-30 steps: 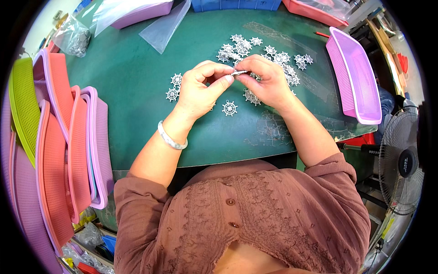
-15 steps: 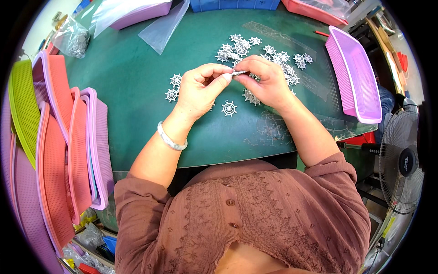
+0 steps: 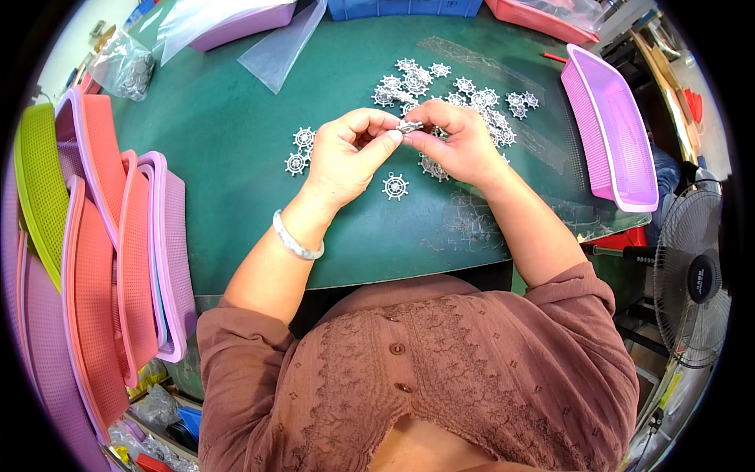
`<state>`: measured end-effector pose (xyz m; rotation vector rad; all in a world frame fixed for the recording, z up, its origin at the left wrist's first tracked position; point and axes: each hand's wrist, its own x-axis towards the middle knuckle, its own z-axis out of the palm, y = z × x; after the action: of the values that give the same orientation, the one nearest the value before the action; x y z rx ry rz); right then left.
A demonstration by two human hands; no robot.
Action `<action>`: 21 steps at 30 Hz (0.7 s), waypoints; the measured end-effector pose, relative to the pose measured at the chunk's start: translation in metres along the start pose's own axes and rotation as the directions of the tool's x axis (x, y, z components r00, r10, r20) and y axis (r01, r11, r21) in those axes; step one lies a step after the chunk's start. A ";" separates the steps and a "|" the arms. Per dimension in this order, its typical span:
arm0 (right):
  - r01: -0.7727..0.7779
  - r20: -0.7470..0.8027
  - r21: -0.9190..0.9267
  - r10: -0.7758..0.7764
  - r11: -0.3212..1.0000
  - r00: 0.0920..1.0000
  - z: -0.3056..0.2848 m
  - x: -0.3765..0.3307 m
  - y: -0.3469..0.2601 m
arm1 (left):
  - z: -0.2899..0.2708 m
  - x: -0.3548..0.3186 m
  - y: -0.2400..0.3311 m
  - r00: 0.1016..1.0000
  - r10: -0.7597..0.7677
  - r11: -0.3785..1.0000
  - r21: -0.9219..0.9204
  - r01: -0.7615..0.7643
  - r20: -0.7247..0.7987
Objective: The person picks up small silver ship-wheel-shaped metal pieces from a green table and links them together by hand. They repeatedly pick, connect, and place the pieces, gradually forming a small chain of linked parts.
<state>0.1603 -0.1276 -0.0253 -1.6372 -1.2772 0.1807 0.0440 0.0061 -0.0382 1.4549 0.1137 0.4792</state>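
Between the fingertips of both hands is a small silver metal piece, seen nearly edge-on; it looks like one of the ship's-wheel charms. My left hand pinches its left side with thumb and forefinger, and my right hand pinches its right side. A single ship's-wheel charm lies flat on the green table just below the hands. A few more charms lie beside my left wrist. Beyond and partly behind my right hand spreads a heap of the same charms.
At the right edge of the green table stands a purple basket. Stacked baskets crowd the left side. A blue crate, a pink tray and a clear plastic bag line the far edge. A fan stands at right.
The held piece has tilted a little, showing more of its face. Both hands have shifted only slightly; the charms on the table stay put.
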 end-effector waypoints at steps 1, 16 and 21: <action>-0.018 0.006 0.014 0.018 1.000 1.000 0.000 0.000 -0.001 | 0.000 0.000 -0.001 1.000 0.006 1.000 0.012 -0.006 -0.001; -0.142 0.066 0.164 0.133 0.976 0.989 0.001 -0.001 0.001 | -0.001 0.000 -0.001 0.999 0.014 0.997 0.078 -0.012 -0.033; -0.155 0.018 0.207 0.155 0.966 0.988 0.001 -0.002 -0.002 | -0.002 0.001 0.000 0.999 -0.046 0.999 0.021 0.046 -0.016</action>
<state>0.1578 -0.1285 -0.0255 -1.5554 -1.0917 0.3987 0.0445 0.0085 -0.0380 1.4670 0.1644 0.4528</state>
